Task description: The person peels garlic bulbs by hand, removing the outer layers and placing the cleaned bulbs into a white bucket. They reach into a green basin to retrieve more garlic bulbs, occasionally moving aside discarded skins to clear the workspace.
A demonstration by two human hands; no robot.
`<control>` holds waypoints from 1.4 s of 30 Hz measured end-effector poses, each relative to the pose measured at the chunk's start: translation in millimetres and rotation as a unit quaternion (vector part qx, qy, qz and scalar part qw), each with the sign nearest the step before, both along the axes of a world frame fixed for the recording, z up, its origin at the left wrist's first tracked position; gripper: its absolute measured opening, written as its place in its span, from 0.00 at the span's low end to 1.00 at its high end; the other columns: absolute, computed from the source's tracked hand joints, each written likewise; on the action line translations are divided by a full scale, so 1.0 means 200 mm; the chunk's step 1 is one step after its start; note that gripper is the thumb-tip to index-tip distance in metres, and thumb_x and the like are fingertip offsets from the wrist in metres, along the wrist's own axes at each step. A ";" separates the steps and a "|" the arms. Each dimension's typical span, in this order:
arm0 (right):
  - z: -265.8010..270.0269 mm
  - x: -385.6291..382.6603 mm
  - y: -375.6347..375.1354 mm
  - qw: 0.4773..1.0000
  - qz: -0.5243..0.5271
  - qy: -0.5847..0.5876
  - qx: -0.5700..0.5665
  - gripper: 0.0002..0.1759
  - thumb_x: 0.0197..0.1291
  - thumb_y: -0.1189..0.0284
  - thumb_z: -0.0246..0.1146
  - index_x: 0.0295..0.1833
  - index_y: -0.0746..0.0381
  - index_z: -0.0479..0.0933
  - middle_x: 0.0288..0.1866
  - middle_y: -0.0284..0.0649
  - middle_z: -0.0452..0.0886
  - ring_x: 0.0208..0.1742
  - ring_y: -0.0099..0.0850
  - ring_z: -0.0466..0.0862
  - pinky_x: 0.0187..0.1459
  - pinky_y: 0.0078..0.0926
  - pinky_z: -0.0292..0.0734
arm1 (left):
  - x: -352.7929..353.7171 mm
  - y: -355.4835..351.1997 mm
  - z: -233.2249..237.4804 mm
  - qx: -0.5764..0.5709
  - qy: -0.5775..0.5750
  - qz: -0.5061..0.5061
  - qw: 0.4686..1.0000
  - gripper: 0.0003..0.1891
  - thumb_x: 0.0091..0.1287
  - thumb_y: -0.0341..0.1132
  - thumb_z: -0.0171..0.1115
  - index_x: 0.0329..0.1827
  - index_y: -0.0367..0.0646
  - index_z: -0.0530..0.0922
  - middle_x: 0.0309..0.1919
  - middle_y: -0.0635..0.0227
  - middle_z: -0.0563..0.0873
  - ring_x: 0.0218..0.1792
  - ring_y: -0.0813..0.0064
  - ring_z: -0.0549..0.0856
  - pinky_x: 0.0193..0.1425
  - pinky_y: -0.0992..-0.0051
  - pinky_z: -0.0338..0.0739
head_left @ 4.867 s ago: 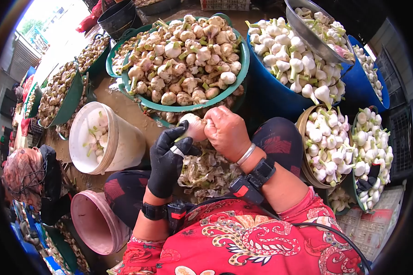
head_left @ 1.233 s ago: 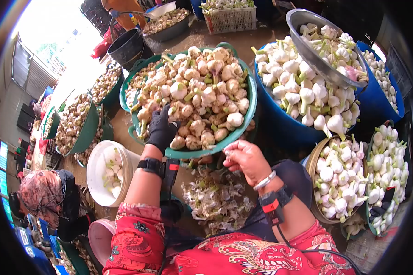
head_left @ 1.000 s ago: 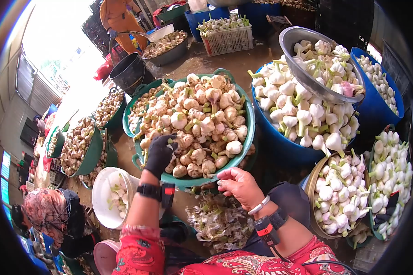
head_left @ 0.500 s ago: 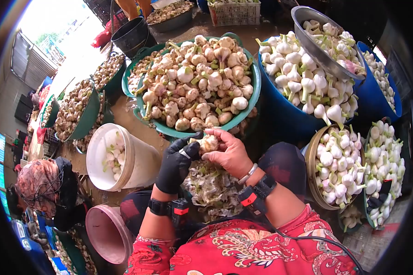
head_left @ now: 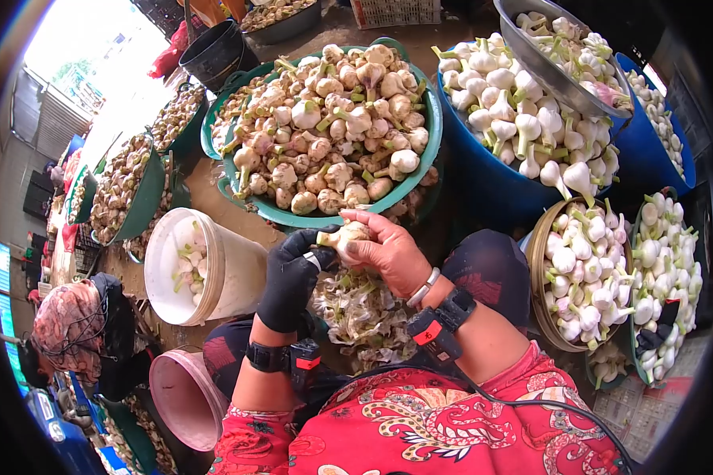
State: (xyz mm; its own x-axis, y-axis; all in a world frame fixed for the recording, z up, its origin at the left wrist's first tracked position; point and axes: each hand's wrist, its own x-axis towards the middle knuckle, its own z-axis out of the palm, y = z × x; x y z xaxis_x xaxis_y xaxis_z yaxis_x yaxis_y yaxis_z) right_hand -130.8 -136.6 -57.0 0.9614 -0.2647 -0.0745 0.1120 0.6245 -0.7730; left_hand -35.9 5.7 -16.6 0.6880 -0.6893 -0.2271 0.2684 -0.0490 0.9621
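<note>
Just in front of the green tub, my right hand [head_left: 394, 257], bare, grips a garlic bulb [head_left: 348, 241] between thumb and fingers. The bulb's cut stem points left, toward my left hand [head_left: 287, 277]. That hand wears a black glove, and its curled fingers close at the stem end. A pale, shiny strip [head_left: 322, 258] shows at its thumb, and what it is I cannot tell. Below both hands lies a heap of papery garlic skins [head_left: 364, 317]. The green tub [head_left: 309, 220] is piled with brownish unpeeled bulbs.
Cleaned white bulbs fill a blue barrel [head_left: 483, 178] and a round bucket [head_left: 540, 293] on the right. A metal basin [head_left: 523, 55] leans on the barrel. At left stand a white bucket [head_left: 242, 273] with some bulbs and a pink bucket [head_left: 166, 388]. Another person [head_left: 71, 324] sits far left.
The garlic bulb has been turned so that its stem now shows, pointing left. Both hands have moved slightly. The whole view has shifted a little.
</note>
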 end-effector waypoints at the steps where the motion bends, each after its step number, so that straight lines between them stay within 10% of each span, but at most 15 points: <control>1: 0.00 -0.01 0.01 0.999 0.013 0.024 0.023 0.24 0.63 0.69 0.62 0.62 0.65 0.69 0.46 0.37 0.79 0.42 0.25 0.80 0.43 0.22 0.77 | 0.00 0.01 -0.02 0.027 -0.090 -0.007 0.996 0.14 0.59 0.25 0.57 0.48 0.36 0.80 0.35 0.66 0.84 0.32 0.74 0.83 0.39 0.73 0.79; 5: -0.05 -0.01 -0.09 0.943 0.265 0.044 0.195 0.18 0.66 0.58 0.57 0.49 0.62 0.75 0.35 0.40 0.81 0.32 0.30 0.82 0.27 0.23 0.72 | 0.06 0.06 -0.05 0.128 -0.465 -0.072 0.873 0.13 0.55 0.23 0.61 0.43 0.42 0.82 0.35 0.64 0.86 0.36 0.68 0.84 0.41 0.71 0.78; 10: 0.00 -0.04 -0.05 0.904 0.343 0.104 0.233 0.19 0.64 0.56 0.58 0.48 0.62 0.75 0.34 0.38 0.82 0.33 0.30 0.82 0.28 0.23 0.73 | 0.04 0.04 -0.06 0.124 -0.575 -0.120 0.800 0.15 0.56 0.23 0.59 0.47 0.42 0.81 0.36 0.64 0.85 0.39 0.66 0.83 0.43 0.68 0.78; 11: -0.02 -0.04 -0.04 0.922 0.330 0.076 0.187 0.20 0.64 0.55 0.59 0.48 0.61 0.75 0.35 0.38 0.82 0.33 0.30 0.82 0.29 0.23 0.73 | 0.03 0.06 -0.11 0.039 -0.357 -0.065 0.931 0.17 0.58 0.23 0.58 0.51 0.40 0.80 0.38 0.65 0.85 0.39 0.69 0.83 0.43 0.69 0.78; 13: -0.01 -0.04 -0.05 0.953 0.266 0.037 0.139 0.20 0.62 0.55 0.61 0.49 0.60 0.74 0.38 0.38 0.81 0.33 0.29 0.82 0.30 0.23 0.75 | -0.02 0.07 -0.10 -0.076 0.028 0.031 0.996 0.21 0.63 0.25 0.54 0.61 0.34 0.73 0.43 0.66 0.83 0.41 0.75 0.82 0.46 0.74 0.79; 26: -0.01 0.00 -0.03 0.983 0.117 0.113 0.087 0.15 0.63 0.67 0.62 0.53 0.59 0.75 0.41 0.32 0.81 0.36 0.21 0.81 0.34 0.21 0.77 | -0.09 0.09 0.02 0.044 -0.054 -0.010 0.997 0.12 0.64 0.33 0.61 0.46 0.33 0.78 0.28 0.63 0.83 0.28 0.74 0.83 0.37 0.76 0.77; 29: -0.06 0.03 -0.03 0.912 -0.103 -0.073 -0.390 0.11 0.60 0.72 0.60 0.48 0.60 0.77 0.34 0.40 0.78 0.33 0.34 0.79 0.34 0.31 0.72 | -0.05 0.10 -0.04 -0.009 0.042 0.024 0.999 0.15 0.66 0.35 0.57 0.48 0.31 0.77 0.27 0.63 0.83 0.26 0.74 0.82 0.33 0.76 0.77; 30: -0.01 0.01 -0.03 0.912 -0.099 -0.076 -0.391 0.11 0.60 0.72 0.60 0.48 0.60 0.77 0.34 0.40 0.78 0.33 0.34 0.79 0.34 0.31 0.72 | -0.01 0.13 -0.07 -0.011 0.040 0.029 0.999 0.15 0.66 0.35 0.57 0.48 0.31 0.77 0.27 0.63 0.83 0.26 0.74 0.82 0.33 0.76 0.77; 32: 0.08 -0.06 -0.02 0.753 -0.036 -0.164 -0.636 0.08 0.61 0.76 0.57 0.45 0.64 0.77 0.35 0.42 0.77 0.35 0.37 0.77 0.38 0.29 0.73 | 0.10 0.22 -0.15 -0.020 -0.052 0.050 0.997 0.16 0.68 0.37 0.54 0.50 0.31 0.76 0.28 0.63 0.83 0.25 0.74 0.81 0.34 0.75 0.77; 34: -0.01 -0.09 0.01 0.824 0.026 -0.144 -0.548 0.09 0.62 0.75 0.58 0.47 0.64 0.77 0.34 0.42 0.80 0.36 0.39 0.81 0.40 0.30 0.76 | 0.14 0.29 -0.13 -0.002 -0.123 0.034 0.992 0.17 0.71 0.38 0.50 0.51 0.33 0.76 0.31 0.65 0.84 0.27 0.74 0.81 0.36 0.75 0.76; 36: 0.00 -0.09 -0.09 0.976 -0.011 -0.007 -0.220 0.09 0.65 0.75 0.55 0.48 0.65 0.76 0.36 0.38 0.82 0.36 0.31 0.84 0.41 0.28 0.79 | 0.10 0.30 -0.08 0.099 -0.429 0.035 0.897 0.14 0.71 0.24 0.45 0.56 0.33 0.75 0.29 0.66 0.81 0.27 0.77 0.81 0.33 0.78 0.77; 37: 0.04 -0.07 -0.16 0.988 -0.065 0.012 -0.138 0.09 0.66 0.75 0.55 0.47 0.66 0.76 0.36 0.35 0.81 0.35 0.25 0.81 0.39 0.24 0.77 | 0.11 0.30 -0.13 -0.032 -0.105 0.108 0.988 0.15 0.69 0.25 0.49 0.57 0.33 0.74 0.30 0.66 0.82 0.29 0.77 0.81 0.34 0.78 0.78; 42: -0.01 -0.03 -0.18 0.991 -0.057 0.066 -0.103 0.05 0.62 0.78 0.57 0.41 0.64 0.77 0.32 0.31 0.79 0.29 0.18 0.77 0.32 0.19 0.74 | 0.06 0.30 -0.09 0.066 -0.395 0.063 0.914 0.16 0.63 0.24 0.56 0.55 0.34 0.75 0.37 0.62 0.84 0.36 0.73 0.83 0.39 0.75 0.79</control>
